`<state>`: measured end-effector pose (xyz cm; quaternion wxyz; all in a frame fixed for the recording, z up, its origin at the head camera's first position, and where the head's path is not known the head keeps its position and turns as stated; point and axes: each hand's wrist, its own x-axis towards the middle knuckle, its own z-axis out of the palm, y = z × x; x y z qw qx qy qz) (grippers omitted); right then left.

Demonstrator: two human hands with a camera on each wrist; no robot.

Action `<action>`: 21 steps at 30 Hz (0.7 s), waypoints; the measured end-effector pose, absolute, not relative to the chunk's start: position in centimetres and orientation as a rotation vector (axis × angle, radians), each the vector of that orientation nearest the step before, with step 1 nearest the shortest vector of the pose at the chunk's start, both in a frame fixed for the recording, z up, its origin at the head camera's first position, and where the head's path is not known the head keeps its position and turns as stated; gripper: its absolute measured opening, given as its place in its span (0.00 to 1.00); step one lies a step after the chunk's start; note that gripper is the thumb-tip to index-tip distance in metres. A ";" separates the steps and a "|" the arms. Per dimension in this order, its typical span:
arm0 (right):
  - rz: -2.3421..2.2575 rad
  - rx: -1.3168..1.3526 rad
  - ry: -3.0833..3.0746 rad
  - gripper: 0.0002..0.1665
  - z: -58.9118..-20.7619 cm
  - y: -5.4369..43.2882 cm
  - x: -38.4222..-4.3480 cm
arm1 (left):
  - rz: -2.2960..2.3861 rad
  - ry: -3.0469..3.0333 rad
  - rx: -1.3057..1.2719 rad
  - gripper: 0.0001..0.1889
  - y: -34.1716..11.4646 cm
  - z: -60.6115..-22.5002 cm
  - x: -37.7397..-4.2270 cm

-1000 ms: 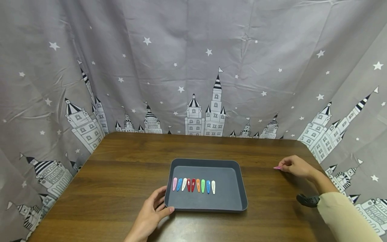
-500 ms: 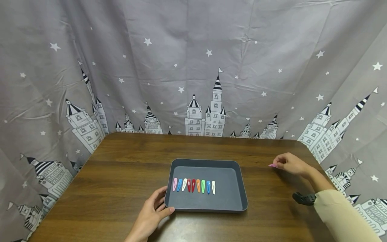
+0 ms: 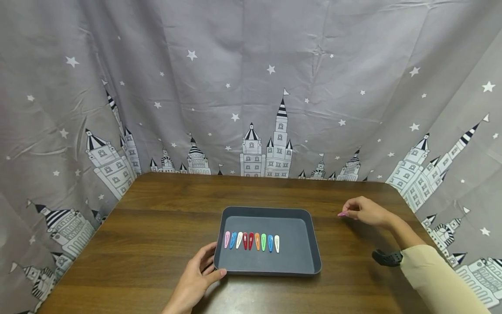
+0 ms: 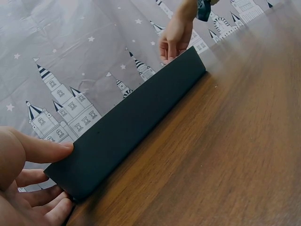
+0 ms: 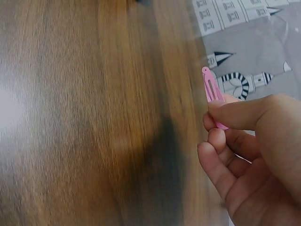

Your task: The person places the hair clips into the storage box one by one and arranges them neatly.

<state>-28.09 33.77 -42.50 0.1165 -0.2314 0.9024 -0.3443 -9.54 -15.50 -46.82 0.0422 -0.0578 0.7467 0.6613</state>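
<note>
My right hand (image 3: 368,211) pinches a pink snap hair clip (image 5: 212,87) between thumb and fingers, above the table to the right of the tray. The clip's narrow end points away from the fingertips in the right wrist view. A dark grey rectangular tray (image 3: 298,261) lies on the table. Along its left and middle floor runs a row of several snap hair clips: pink (image 3: 227,240), blue, white, two red, orange (image 3: 257,241), green (image 3: 264,242), blue and white (image 3: 277,244). My left hand (image 3: 196,272) grips the tray's near left corner, thumb at the near wall, fingers round the side.
The brown wooden table (image 3: 157,226) extends on all sides of the tray. Behind it hangs a grey curtain (image 3: 219,87) printed with castles and stars. A dark band (image 3: 387,258) sits at the right wrist by a cream sleeve (image 3: 435,270).
My right hand has moved left toward the tray, carrying the pink hair clip. The left hand, the tray and the row of clips stay in place.
</note>
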 end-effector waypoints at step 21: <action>-0.926 -0.927 2.622 0.08 -41.7 29.3 -28.7 | 2.032 2.266 -0.189 0.39 -15.4 -46.7 -9.5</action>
